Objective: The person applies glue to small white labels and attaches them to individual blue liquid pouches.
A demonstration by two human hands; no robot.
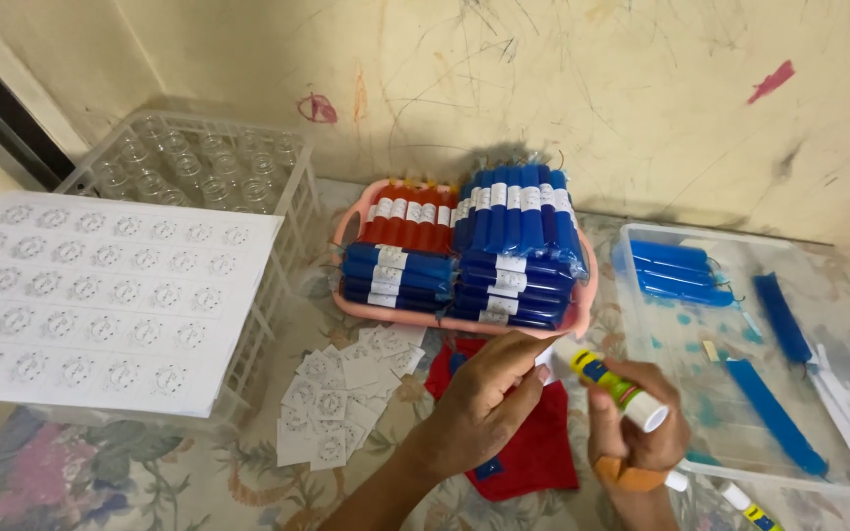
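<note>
Scuffed cream wall behind, flowered cloth on the worktop (150,472). Right hand (641,423) is closed around a glue stick (614,385), tilted, its white end toward the camera: light, stiff, smooth plastic (best gripped mid-barrel). Left hand (489,398) pinches a small white paper label (546,362), flimsy and easily creased, just beside the stick above a red cloth (533,457).

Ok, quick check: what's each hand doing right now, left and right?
Left hand: fingers pinched on a small white label against the glue stick tip.
Right hand: closed around the glue stick.
</note>
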